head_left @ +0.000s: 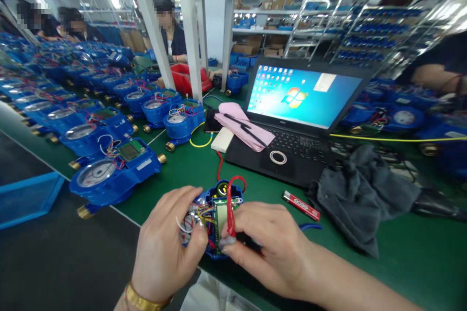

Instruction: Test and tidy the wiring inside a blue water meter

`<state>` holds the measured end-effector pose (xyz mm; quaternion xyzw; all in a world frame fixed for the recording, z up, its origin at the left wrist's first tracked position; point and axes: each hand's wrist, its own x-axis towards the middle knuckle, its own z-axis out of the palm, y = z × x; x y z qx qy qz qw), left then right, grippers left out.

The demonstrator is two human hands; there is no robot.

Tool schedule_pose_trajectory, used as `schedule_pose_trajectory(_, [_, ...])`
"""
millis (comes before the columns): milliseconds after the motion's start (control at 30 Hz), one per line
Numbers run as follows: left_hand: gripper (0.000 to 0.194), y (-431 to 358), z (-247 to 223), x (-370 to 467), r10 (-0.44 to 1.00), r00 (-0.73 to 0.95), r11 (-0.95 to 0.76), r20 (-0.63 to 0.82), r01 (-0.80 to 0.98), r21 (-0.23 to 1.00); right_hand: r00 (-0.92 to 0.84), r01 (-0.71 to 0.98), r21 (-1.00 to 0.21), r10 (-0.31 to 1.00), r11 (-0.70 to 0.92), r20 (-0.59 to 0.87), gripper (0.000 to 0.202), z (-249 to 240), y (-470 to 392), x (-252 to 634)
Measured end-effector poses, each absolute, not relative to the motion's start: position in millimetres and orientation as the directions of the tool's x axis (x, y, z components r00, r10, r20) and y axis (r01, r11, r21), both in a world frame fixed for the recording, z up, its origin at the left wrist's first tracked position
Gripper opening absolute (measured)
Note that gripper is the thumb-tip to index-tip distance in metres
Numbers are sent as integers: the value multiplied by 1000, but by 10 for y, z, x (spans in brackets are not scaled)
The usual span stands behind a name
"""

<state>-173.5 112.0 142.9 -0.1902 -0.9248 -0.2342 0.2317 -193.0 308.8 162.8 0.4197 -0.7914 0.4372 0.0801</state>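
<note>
We've got both hands closed on the blue meter module [215,216] at the green bench's [175,175] near edge. Left hand [166,248] pinches its left side by the loose wires; right hand [272,248] grips the right, thumb on the red wire [230,206]. Module's long axis runs away from us, between the hands. Laptop [299,121] behind, red lighter [301,205] just right.
</note>
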Motion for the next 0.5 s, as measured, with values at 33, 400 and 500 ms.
schedule_pose_trajectory(33, [34,1110,1420,-1743,249,-809,827,532,464,318,-628,-743,-613,-596,268,501,9,1625,3079,-1934])
schedule_pose_trajectory(400, [34,1092,1376,-1751,249,-794,855,555,450,260,-615,-767,-571,-591,294,522,11,1599,3048,-1941])
schedule_pose_trajectory(500, [34,1107,1393,-1750,240,-790,853,564,449,266,-614,-765,-576,-596,288,517,11,1598,3043,-1941])
